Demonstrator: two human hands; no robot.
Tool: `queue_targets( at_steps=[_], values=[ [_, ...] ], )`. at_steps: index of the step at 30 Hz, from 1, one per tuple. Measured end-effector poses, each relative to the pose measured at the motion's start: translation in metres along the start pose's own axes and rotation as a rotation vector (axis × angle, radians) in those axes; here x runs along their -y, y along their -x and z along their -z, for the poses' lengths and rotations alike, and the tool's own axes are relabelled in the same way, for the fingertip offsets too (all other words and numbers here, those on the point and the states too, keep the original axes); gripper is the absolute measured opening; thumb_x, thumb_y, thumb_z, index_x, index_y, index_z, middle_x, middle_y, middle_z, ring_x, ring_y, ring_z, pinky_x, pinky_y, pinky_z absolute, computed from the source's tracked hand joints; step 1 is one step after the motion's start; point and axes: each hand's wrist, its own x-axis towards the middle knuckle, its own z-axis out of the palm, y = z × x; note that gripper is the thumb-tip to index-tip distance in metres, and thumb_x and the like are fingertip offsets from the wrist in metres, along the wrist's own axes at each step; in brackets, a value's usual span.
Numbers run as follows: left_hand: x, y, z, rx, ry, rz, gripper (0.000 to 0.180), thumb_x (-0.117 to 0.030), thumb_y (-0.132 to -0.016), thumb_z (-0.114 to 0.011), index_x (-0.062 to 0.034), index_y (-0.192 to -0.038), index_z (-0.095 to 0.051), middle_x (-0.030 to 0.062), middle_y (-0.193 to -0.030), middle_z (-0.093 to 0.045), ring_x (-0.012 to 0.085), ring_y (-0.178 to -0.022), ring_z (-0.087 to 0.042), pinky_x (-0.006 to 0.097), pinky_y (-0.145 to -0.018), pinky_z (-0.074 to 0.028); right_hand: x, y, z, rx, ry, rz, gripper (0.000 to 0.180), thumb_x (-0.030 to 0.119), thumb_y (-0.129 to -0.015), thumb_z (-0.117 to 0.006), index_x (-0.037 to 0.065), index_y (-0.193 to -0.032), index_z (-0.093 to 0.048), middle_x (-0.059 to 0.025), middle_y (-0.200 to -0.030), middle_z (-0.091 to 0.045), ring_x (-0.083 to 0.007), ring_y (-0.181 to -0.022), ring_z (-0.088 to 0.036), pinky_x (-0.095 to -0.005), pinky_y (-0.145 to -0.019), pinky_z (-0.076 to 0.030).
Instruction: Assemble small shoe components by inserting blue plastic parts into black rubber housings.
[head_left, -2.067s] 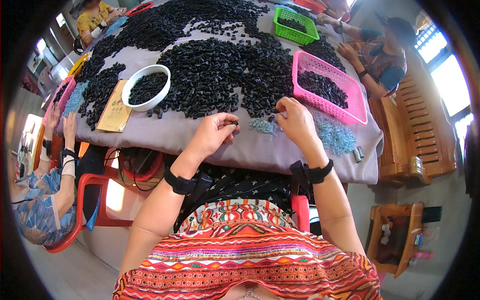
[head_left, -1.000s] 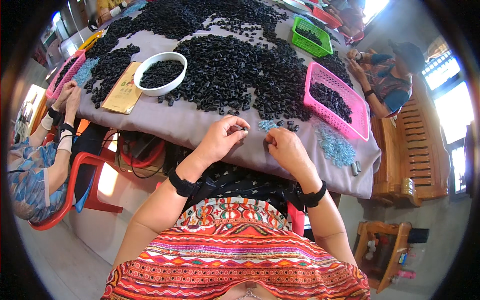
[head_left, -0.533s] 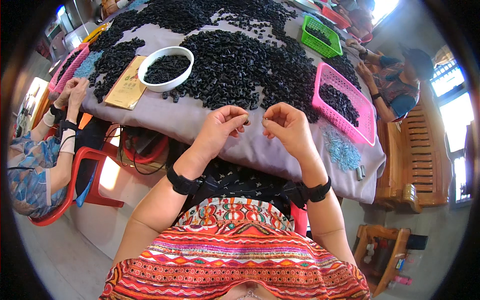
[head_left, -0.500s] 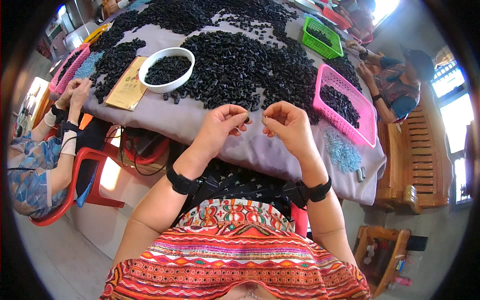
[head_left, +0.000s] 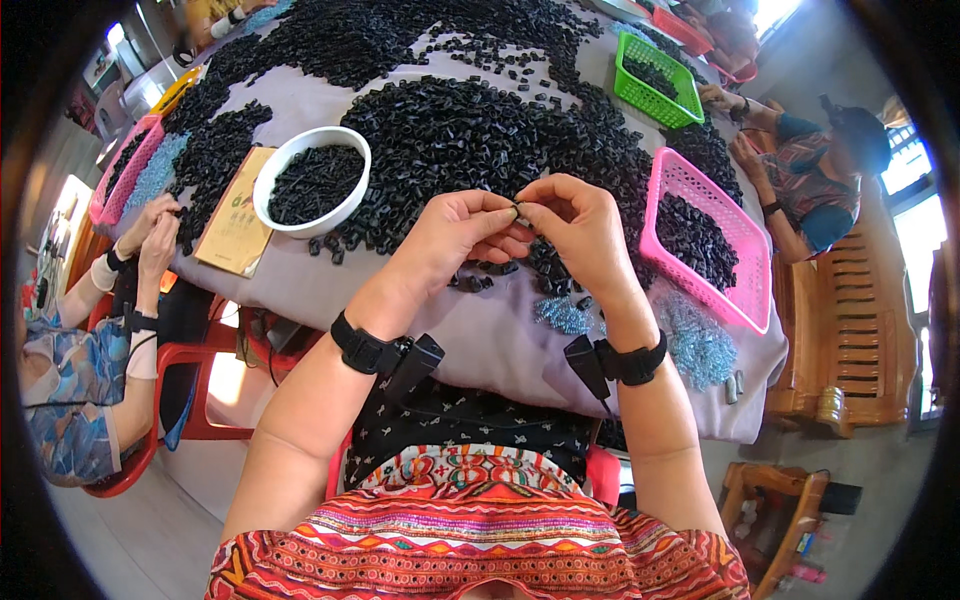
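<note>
My left hand [head_left: 462, 236] and my right hand [head_left: 582, 232] meet fingertip to fingertip above the near part of the table. Thumb and forefinger of each are pinched together. A tiny dark bit shows where the tips join; in the left fingers it is a small black piece, mostly covered. What my right fingertips grip is too small to make out. Just beyond my hands spreads a big heap of small black tube-like pieces [head_left: 440, 130]. A little pile of clear blue bits [head_left: 563, 315] lies below my right hand, near the table edge.
Left of the heap, a white bowl [head_left: 358, 190] of black pieces stands by a yellow-brown booklet [head_left: 225, 245]. To the right are a pink basket [head_left: 755, 285], more blue bits [head_left: 700, 345] and a green basket [head_left: 640, 95]. Co-workers' hands [head_left: 155, 235] are busy at the left and right sides.
My hands were apart and have come together at the fingertips, slightly farther over the table. The view has shifted, and blue bits by the edge now show below my right hand.
</note>
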Motion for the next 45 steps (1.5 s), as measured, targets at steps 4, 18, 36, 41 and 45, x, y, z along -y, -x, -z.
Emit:
queue_targets(
  at_steps=[4, 18, 36, 41, 45],
  values=[
    [0.003, -0.021, 0.000, 0.033, 0.012, -0.014, 0.019, -0.017, -0.099, -0.058, -0.0007, -0.107, -0.063, 0.0122, -0.095, -0.072, 0.0166, -0.080, -0.072, 0.024, -0.071, -0.059, -0.013, -0.004, 0.003, -0.075, 0.046, 0.082, 0.012, 0.003, -0.086, -0.068, -0.002, -0.097, -0.071, -0.0062, -0.092, -0.065, -0.0116, -0.077, -0.062, -0.0242, -0.067, -0.050],
    [-0.005, -0.038, 0.020, -0.139, 0.045, -0.274, 0.014, -0.017, -0.098, -0.061, -0.0059, -0.106, -0.064, 0.0149, -0.098, -0.073, 0.0162, -0.080, -0.072, 0.024, -0.069, -0.058, -0.024, 0.006, 0.001, 0.236, 0.346, 0.009, 0.011, 0.009, -0.078, -0.069, 0.001, -0.086, -0.069, -0.0163, -0.084, -0.065, -0.0345, -0.079, -0.064, -0.0413, -0.072, -0.051],
    [-0.002, -0.036, 0.019, -0.162, 0.024, -0.232, 0.014, -0.016, -0.097, -0.062, -0.0048, -0.105, -0.063, 0.0130, -0.095, -0.073, 0.0147, -0.078, -0.070, 0.024, -0.069, -0.056, -0.046, 0.006, -0.011, 0.046, 0.617, 0.067, 0.013, 0.006, -0.080, -0.066, 0.003, -0.092, -0.067, -0.0146, -0.088, -0.064, -0.0335, -0.081, -0.065, -0.0414, -0.071, -0.053],
    [0.001, -0.036, 0.016, -0.136, -0.013, -0.235, 0.018, -0.017, -0.097, -0.062, -0.0039, -0.108, -0.063, 0.0114, -0.095, -0.073, 0.0139, -0.079, -0.070, 0.025, -0.070, -0.056, -0.049, 0.006, -0.003, -0.062, 0.286, 0.021, 0.016, 0.001, -0.081, -0.065, 0.002, -0.097, -0.070, -0.0118, -0.086, -0.065, -0.0238, -0.072, -0.066, -0.0332, -0.068, -0.053],
    [0.002, -0.033, 0.012, -0.085, -0.102, -0.198, 0.019, -0.016, -0.097, -0.062, -0.0024, -0.110, -0.064, 0.0102, -0.094, -0.073, 0.0133, -0.079, -0.070, 0.025, -0.071, -0.056, -0.036, 0.003, 0.001, -0.107, -0.071, -0.202, 0.011, 0.001, -0.091, -0.061, -0.003, -0.100, -0.067, -0.0021, -0.081, -0.063, -0.0084, -0.068, -0.062, -0.0241, -0.061, -0.051]
  ],
)
